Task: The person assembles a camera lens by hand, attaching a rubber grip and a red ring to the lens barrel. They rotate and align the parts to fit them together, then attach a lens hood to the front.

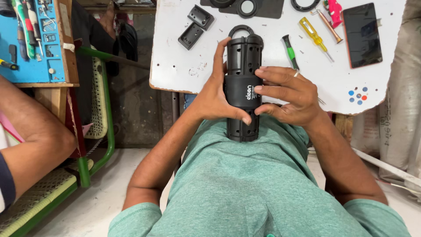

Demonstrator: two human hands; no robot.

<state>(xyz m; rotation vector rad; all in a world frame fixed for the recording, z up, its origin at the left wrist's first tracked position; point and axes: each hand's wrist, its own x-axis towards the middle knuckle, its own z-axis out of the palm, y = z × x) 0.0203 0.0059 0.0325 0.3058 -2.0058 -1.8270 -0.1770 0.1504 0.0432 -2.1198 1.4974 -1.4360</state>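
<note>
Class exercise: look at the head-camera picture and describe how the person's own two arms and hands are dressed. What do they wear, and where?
Both forearms are bare; short green T-shirt sleeves end above the elbows. The left hand wears nothing visible. The right hand has a silver-coloured ring on one finger. No gloves, watch or wristband show on either arm.

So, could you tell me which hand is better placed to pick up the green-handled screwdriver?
Probably the right hand: the green-handled screwdriver lies on the white table just beyond its fingers. The left hand is on the far side of the black cylinder both hands hold.
</note>
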